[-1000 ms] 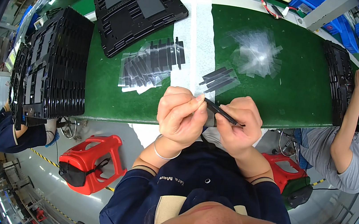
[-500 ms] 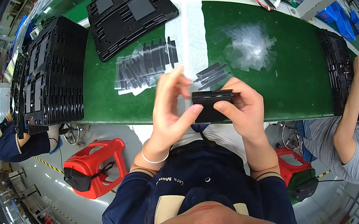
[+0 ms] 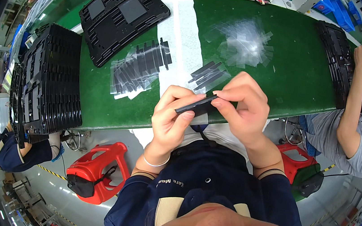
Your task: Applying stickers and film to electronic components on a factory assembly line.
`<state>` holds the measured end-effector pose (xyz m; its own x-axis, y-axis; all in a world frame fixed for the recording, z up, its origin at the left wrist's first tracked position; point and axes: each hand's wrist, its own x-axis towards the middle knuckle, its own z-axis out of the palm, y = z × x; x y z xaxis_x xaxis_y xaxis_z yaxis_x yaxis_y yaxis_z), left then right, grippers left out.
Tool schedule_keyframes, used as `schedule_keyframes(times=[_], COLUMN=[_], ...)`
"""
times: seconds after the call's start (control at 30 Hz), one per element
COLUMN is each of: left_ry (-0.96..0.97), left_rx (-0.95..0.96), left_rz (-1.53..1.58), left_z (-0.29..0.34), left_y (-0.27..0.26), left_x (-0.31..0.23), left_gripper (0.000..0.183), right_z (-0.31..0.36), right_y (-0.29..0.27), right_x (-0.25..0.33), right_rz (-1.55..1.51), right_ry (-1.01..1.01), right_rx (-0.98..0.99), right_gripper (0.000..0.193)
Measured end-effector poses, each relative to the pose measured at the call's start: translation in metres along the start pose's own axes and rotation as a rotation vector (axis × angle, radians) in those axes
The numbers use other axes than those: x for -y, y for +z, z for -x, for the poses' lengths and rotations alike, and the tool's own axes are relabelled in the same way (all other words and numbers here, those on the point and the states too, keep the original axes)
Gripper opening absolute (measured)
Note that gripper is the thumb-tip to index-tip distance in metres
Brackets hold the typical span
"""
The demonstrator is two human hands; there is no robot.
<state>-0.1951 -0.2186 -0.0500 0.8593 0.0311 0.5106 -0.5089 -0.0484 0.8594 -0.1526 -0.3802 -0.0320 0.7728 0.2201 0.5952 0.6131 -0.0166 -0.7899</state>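
A thin, flat black rectangular piece [image 3: 197,106] is held tilted between my hands, just over the table's near edge. It shows nearly edge-on. My left hand [image 3: 169,118] is closed round its left end, thumb below and fingers behind. With thumb and forefinger my right hand [image 3: 246,106] pinches its upper right corner; whether a film or strip is in that pinch cannot be made out. Beyond my hands lie a small group of black strips on clear film [image 3: 210,75] and a larger fanned row of such strips [image 3: 139,68].
A loose heap of clear film pieces [image 3: 246,44] lies on the green table [image 3: 289,76]. A black slotted tray [image 3: 122,17] rests at the far left, near a tall stack of black trays [image 3: 58,80]. More trays [image 3: 335,59] stand by a co-worker at right. Red stools [image 3: 97,170] flank me.
The black piece has turned from face-on to nearly edge-on. My left hand has closed on its left end, and my right hand has shifted to a fingertip pinch at its corner.
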Motion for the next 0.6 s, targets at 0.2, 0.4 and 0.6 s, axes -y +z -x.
schedule_keyframes(times=[0.2,0.4,0.6], left_ry=[0.256,0.277,-0.006], left_rx=[-0.036,-0.072,0.058], left_rz=[-0.318,-0.542,-0.071], left_z=[-0.001,-0.005,-0.004], left_y=[0.009,0.01,-0.005], left_x=[-0.004,-0.007,0.001], left_gripper=[0.036,0.041,0.021], right_z=[0.007,0.008,-0.011], right_y=[0.018,0.016,-0.013], right_x=[0.001,0.0,-0.008], right_rz=[0.386,0.494,-0.188], right_ry=[-0.271,-0.257,0.228], right_rx=[-0.168,-0.034,0.333], right_gripper=[0.038,0.061,0.017])
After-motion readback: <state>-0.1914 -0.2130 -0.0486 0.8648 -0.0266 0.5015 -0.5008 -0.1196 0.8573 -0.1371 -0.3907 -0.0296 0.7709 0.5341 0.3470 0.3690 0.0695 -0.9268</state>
